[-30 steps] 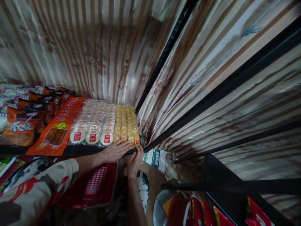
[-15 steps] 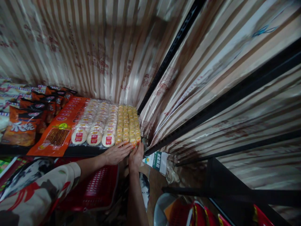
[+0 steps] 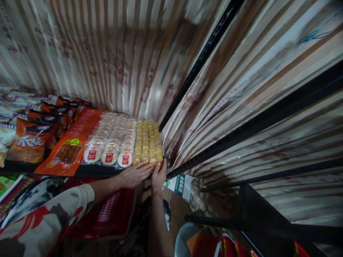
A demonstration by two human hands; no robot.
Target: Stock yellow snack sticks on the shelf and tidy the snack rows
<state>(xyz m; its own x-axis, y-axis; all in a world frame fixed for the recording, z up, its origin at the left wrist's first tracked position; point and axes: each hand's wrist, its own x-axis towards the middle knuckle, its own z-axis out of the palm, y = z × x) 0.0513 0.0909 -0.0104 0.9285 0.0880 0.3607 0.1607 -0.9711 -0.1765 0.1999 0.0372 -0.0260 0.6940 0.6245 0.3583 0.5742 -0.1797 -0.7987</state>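
Small yellow-wrapped snacks [image 3: 148,141] stand in several tight rows at the right end of the shelf. My left hand [image 3: 136,175] reaches across from the left, its fingers stretched out and lying against the front of these rows. Close beside it, my right hand [image 3: 159,176] touches the front right corner of the same rows, with its fingers extended and its palm mostly hidden. Left of the yellow rows lie columns of round white packaged cakes [image 3: 109,157] with red labels. An orange snack packet [image 3: 68,153] lies flat beside those.
Orange-and-black snack bags [image 3: 29,142] fill the shelf farther left. A black metal post [image 3: 195,67] rises behind the shelf corner, before a striped curtain [image 3: 120,53]. Below are a red plastic basket [image 3: 118,214], a green-and-white package [image 3: 182,185] and a pale bucket [image 3: 182,237].
The view has shifted slightly, so the shelf and goods sit a little farther right. Both hands stay at the front of the yellow rows, with little visible movement against them.
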